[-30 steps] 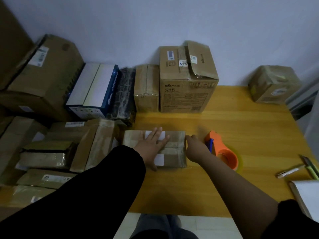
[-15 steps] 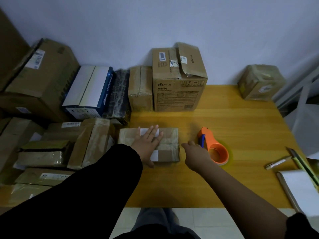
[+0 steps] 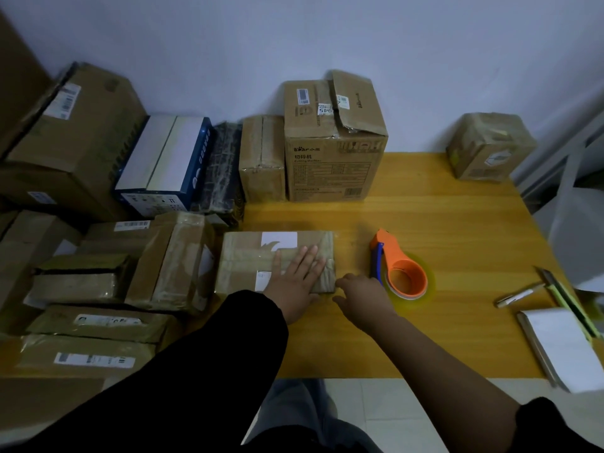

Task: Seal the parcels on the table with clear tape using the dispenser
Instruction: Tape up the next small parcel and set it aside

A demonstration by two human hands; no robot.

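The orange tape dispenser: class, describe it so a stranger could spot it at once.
Start at the yellow wooden table. Right of the flat brown cardboard parcel under the left hand lies the orange plastic tape dispenser, beside the right hand. Nothing nearby is orange or ring-shaped.

One wide-angle camera on the person's head looks forward and steeply down at the yellow wooden table (image 3: 457, 230), near enough that a black sleeve (image 3: 170, 380) and a bare forearm (image 3: 431, 358) fill the lower edge; the pale wall (image 3: 327, 37) bounds the top, stacked brown cardboard boxes (image 3: 81, 142) curve along the left edge
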